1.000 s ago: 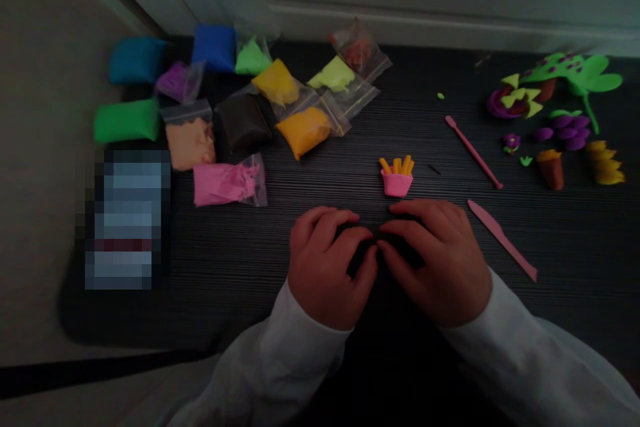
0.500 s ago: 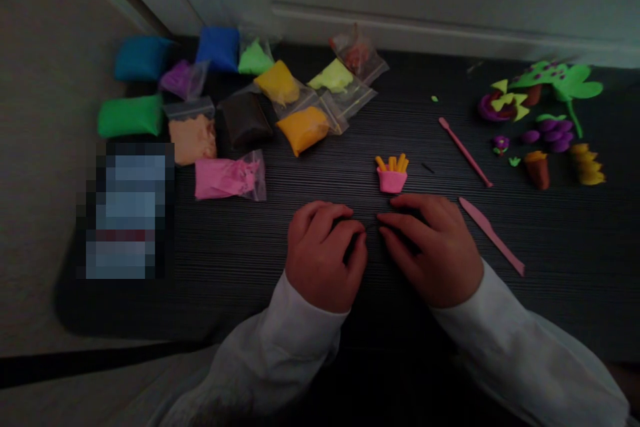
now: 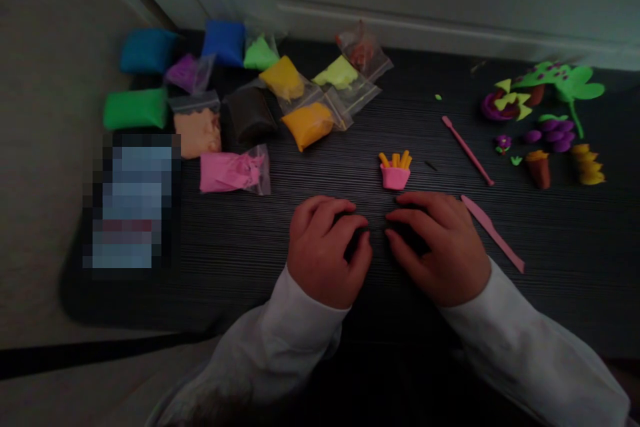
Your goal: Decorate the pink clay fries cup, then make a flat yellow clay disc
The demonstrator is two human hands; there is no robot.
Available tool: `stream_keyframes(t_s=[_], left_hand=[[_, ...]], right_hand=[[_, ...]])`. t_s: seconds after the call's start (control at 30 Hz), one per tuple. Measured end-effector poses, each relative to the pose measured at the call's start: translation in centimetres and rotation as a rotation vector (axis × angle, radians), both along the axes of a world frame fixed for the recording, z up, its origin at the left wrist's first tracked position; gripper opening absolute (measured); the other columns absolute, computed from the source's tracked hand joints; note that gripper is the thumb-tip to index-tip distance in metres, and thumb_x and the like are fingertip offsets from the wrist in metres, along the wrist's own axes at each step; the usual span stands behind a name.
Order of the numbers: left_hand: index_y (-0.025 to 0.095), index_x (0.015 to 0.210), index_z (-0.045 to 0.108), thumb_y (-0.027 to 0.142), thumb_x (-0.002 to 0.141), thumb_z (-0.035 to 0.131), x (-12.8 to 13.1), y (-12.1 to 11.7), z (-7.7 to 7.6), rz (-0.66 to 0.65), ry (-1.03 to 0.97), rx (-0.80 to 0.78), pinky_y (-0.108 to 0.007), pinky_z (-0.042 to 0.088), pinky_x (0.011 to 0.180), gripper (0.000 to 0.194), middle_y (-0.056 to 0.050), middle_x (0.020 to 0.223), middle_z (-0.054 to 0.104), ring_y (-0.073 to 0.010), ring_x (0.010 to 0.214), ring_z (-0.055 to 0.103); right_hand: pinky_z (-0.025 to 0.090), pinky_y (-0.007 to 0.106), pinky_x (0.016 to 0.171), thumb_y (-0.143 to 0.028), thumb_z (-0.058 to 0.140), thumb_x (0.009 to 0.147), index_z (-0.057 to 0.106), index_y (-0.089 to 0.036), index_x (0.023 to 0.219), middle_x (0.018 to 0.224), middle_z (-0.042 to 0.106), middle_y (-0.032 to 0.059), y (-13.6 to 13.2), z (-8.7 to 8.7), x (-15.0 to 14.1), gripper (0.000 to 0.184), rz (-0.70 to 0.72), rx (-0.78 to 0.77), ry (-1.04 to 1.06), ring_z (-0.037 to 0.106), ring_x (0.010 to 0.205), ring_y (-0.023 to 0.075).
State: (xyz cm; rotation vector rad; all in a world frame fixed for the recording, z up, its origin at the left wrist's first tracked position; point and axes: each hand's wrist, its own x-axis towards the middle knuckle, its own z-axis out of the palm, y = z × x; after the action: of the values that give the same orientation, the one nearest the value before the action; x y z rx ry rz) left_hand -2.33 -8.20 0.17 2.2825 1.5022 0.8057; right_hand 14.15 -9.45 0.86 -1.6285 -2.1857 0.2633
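Observation:
My left hand (image 3: 327, 250) rests low over the dark table, fingers curved and a small gap between thumb and forefinger. Facing it, my right hand (image 3: 440, 247) has its thumb and fingers apart. No object shows between the two hands, though anything dark would be hard to see against the tabletop. Just beyond the fingertips stands a small clay model of french fries (image 3: 395, 171), yellow sticks in a pink box. A thin dark clay strip (image 3: 431, 165) lies to its right. Beside my right hand is a pink clay knife (image 3: 493, 233).
A pink modelling stick (image 3: 467, 150) lies farther back. Finished clay models, including a purple grape bunch (image 3: 555, 135) and a brown cone-shaped pot (image 3: 539, 169), stand at right. Several clay packets, one pink (image 3: 233, 171), cover the back left, near a blurred phone (image 3: 133, 207).
My hands have drawn slightly apart, and the left thumb has parted from the forefinger. A faint dark strand between the fingertips no longer shows. The view has shifted slightly.

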Motion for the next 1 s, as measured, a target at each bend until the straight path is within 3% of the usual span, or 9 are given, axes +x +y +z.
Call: stream_keyframes(t_s=[0.5, 0.73, 1.0], left_hand=[[0.020, 0.076, 0.064, 0.021, 0.070, 0.055, 0.08, 0.04, -0.19, -0.039, 0.009, -0.012, -0.039, 0.037, 0.086, 0.011, -0.003, 0.094, 0.060, -0.0213, 0.097, 0.045], [0.018, 0.079, 0.062, 0.016, 0.069, 0.053, -0.19, 0.05, -0.08, -0.016, -0.032, 0.025, -0.037, 0.037, 0.087, 0.013, -0.004, 0.093, 0.059, -0.0186, 0.094, 0.047], [0.018, 0.078, 0.062, 0.015, 0.068, 0.054, -0.28, 0.15, 0.08, 0.001, -0.023, 0.025, -0.037, 0.037, 0.087, 0.013, -0.004, 0.092, 0.060, -0.0185, 0.092, 0.049]], right_hand=[[0.034, 0.042, 0.083, -0.024, 0.054, 0.070, 0.060, -0.020, 0.078, 0.102, 0.056, 0.0065, -0.22, 0.77, -0.08, 0.010, 0.008, -0.030, 0.087, 0.047, 0.099, 0.0226], [0.031, 0.043, 0.085, -0.032, 0.055, 0.072, 0.060, -0.021, 0.078, 0.104, 0.055, 0.0060, -0.35, 0.29, -0.44, 0.014, 0.050, -0.018, 0.035, 0.045, 0.102, 0.0233], [0.033, 0.040, 0.085, -0.027, 0.053, 0.074, 0.062, -0.021, 0.075, 0.102, 0.057, 0.0047, -0.18, 0.25, -0.71, 0.010, 0.046, 0.000, 0.043, 0.047, 0.101, 0.0210]])
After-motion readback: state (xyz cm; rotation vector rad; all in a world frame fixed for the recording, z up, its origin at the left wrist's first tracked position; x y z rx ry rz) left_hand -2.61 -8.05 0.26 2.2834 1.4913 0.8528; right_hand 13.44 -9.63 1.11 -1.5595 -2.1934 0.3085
